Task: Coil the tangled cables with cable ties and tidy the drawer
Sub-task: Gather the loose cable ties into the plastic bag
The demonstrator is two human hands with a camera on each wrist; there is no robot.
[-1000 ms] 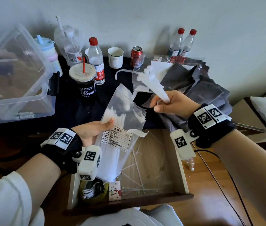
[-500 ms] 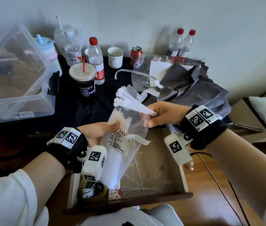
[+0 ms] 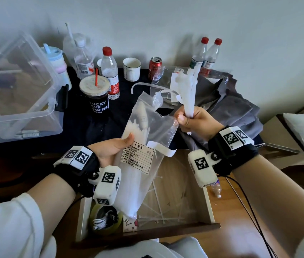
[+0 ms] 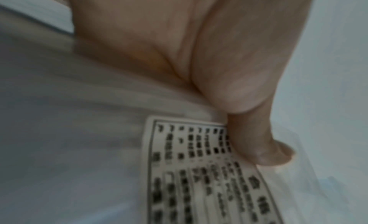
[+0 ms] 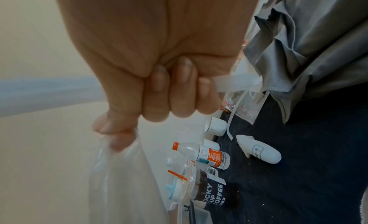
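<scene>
1. Ties (image 3: pixel 188 94): a white bunch stands upright out of your right hand (image 3: pixel 194 121), above the table's far side. All fingers are curled tight round its lower end. The wrist view shows a strip of it poking out past the fist (image 5: pixel 229 84). Held high, it looks clear of the bag's mouth.
2. Bag (image 3: pixel 143 146): clear plastic, more ties inside, held aslant over the drawer. Your left hand (image 3: pixel 112 148) pinches its side, thumb (image 4: pixel 264 148) pressed beside the printed label (image 3: pixel 138 158), fingers behind and hidden. Your right thumb and forefinger also nip the bag's torn top edge (image 5: pixel 119 142), likely to keep the mouth spread.
3. Drawer (image 3: pixel 208 205): pulled out below both hands. Loose ties (image 3: pixel 158 207) lie criss-crossed on its floor. A tape roll (image 3: pixel 93 216) with a coiled cable (image 3: pixel 104 218) sits at its front left corner.
4. Room: the drawer's right half lies open under the bag. On the table, a coffee cup (image 3: pixel 96 96) and bottles (image 3: pixel 110 71) stand close beyond the bag; a grey cloth (image 3: pixel 237 112) lies just behind your right hand. A clear bin (image 3: pixel 17 94) fills the left.
</scene>
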